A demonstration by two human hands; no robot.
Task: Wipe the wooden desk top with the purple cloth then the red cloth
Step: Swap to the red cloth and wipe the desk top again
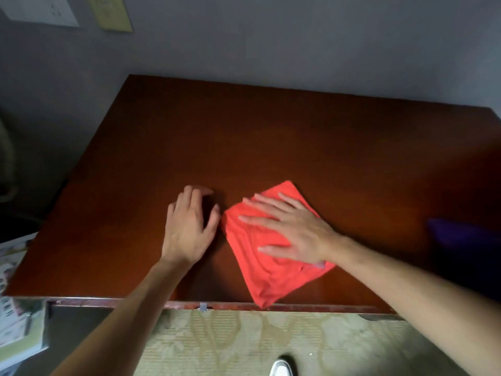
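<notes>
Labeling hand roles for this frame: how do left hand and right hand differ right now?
The right hand lies flat, fingers spread, pressing the red cloth; the left hand rests on the bare wooden desk top with fingers curled, touching no cloth. The right hand sits near the desk's middle front, the left hand just left of the cloth. Both are palm down on the desk. The purple cloth lies untouched at the right edge.

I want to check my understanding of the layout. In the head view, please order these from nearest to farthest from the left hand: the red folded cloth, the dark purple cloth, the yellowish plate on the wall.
Measured from the left hand, resting on the wooden desk top:
1. Red folded cloth: just to its right, under the right hand.
2. Yellowish wall plate: far up, on the wall to the left.
3. Dark purple cloth: at the desk's far right edge.
</notes>
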